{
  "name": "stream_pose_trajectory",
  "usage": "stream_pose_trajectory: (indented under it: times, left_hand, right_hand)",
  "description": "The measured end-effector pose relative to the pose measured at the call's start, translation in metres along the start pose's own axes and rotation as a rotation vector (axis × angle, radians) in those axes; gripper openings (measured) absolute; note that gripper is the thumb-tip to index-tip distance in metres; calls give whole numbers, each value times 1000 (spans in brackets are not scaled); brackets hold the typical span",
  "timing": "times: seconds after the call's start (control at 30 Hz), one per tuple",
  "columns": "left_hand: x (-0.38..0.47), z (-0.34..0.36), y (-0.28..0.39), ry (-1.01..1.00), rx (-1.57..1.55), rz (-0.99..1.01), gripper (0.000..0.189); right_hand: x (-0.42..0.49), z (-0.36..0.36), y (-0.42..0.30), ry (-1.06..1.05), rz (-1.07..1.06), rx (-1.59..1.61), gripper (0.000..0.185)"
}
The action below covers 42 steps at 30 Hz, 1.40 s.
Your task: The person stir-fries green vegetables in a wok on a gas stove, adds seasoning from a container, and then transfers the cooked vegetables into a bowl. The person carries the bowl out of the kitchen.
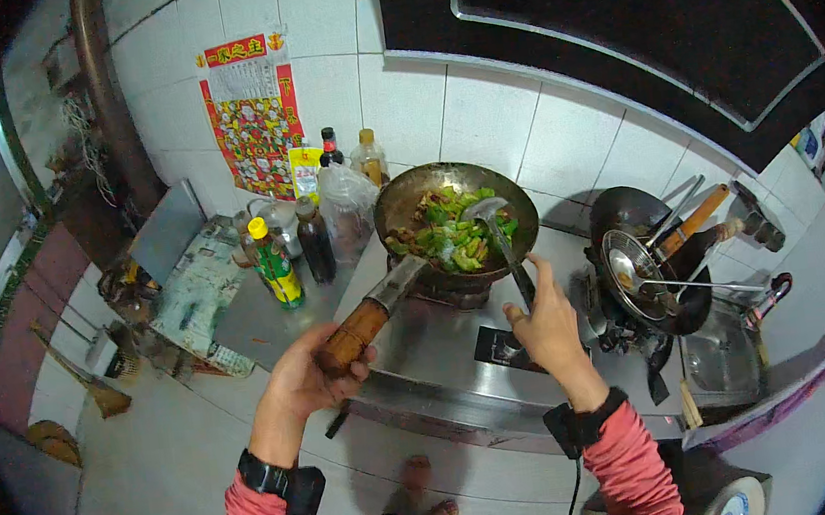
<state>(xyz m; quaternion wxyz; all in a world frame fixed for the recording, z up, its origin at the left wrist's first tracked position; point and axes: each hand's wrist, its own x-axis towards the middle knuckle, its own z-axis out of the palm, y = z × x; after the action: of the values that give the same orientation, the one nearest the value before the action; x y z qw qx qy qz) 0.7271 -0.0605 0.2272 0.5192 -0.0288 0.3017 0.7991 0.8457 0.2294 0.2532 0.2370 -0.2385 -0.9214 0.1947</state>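
Note:
A wok [509, 191] sits over the left burner, its wooden handle [355, 337] angled towards me. My left hand [308, 378] cradles that handle near its end, fingers curled underneath. Chopped green vegetables [459, 237] mixed with browned pieces lie in the wok. A metal wok spatula [484, 209] dips into them, its blade over the greens and its dark handle crossing the near rim. My right hand [552, 326] holds the spatula handle between thumb and fingers, with the index finger extended along it; the grip is partly hidden by the hand.
A second wok [622, 205] on the right holds a wire strainer [627, 257] and several long-handled utensils. Beyond it is a sink [721, 357]. Left of my wok stand a yellow-capped bottle [276, 264], a dark bottle [315, 241] and a plastic bag [346, 196]. A black range hood [583, 13] overhangs the stove.

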Motion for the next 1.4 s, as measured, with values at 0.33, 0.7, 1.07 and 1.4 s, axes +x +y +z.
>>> stream_pose_trajectory:
  times: [0.33, 0.7, 1.07, 1.4]
  left_hand:
    - [20, -1, 7, -85, 9, -119, 45]
    - [32, -17, 19, -306, -12, -363, 45]
    - [32, -12, 15, -270, 3, -365, 41]
    - [31, -12, 11, -261, 20, -316, 42]
  right_hand:
    - [51, -9, 15, 171, -88, -127, 35]
    - [46, -79, -106, -285, 304, 133, 30]
    - [39, -66, -125, -349, 46, -145, 31]
    - [114, 4, -63, -74, 157, 74, 32]
